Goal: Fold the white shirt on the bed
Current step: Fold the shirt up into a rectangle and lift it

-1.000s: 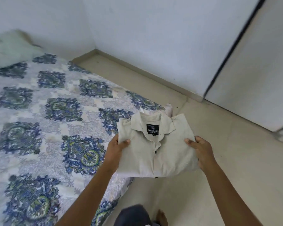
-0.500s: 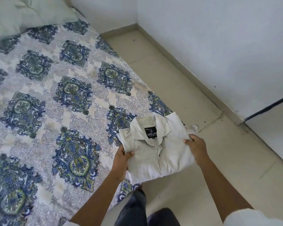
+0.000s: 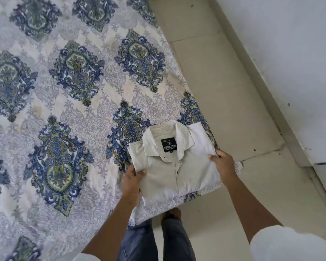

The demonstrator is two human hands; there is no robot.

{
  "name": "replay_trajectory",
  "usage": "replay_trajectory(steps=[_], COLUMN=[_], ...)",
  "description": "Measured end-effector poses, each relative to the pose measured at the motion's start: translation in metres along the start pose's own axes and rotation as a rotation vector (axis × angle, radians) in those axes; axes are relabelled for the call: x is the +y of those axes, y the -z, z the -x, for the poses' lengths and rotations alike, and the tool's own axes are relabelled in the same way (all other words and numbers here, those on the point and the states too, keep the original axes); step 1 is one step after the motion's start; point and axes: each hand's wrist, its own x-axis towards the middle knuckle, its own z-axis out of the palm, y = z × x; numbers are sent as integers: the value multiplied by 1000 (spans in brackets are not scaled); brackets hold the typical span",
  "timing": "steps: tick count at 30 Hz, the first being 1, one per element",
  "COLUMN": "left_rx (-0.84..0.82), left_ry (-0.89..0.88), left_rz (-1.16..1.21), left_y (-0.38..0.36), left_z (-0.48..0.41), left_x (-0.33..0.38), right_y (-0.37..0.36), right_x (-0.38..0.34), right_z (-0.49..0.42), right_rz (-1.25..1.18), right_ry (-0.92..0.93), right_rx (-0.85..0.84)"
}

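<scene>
Two side edges of the folded white shirt [image 3: 177,166] (collar up) are pinched by the left hand [image 3: 132,183] and right hand [image 3: 224,168] over the bed [image 3: 102,113] corner, seemingly not yet set down, and it is best lowered flat.

White shirt [image 3: 169,178]: off-white, folded to a compact rectangle, front up. Collar spread flat at the top, black neck label reading "SUPER JOHN", buttoned placket down the middle. Sits lower centre-right of frame, turned slightly so the collar points up-left. Left hand [image 3: 132,183] and right hand [image 3: 224,166] grip its side edges, thumbs on top. Over the bed [image 3: 64,110] at its near right edge, lower right corner overhanging. Resting or lifted: cannot tell.
</scene>
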Motion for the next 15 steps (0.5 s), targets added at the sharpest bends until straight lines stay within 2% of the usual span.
replay_trajectory(steps=[5, 10, 12, 15], left_rx=[119, 12, -28, 14], left_ry=[102, 195, 255, 257], left_rz=[-107, -130, -191, -296], left_y=[-4, 1, 4, 6], left_z=[-14, -10, -6, -6], left_x=[-40, -53, -57, -66], right_y=[-4, 4, 11, 15], right_x=[18, 24, 24, 32], right_z=[-34, -57, -59, -60], right_rz=[92, 254, 394, 475], right_ry=[-62, -234, -291, -304], right_rx=[-55, -296, -373, -339])
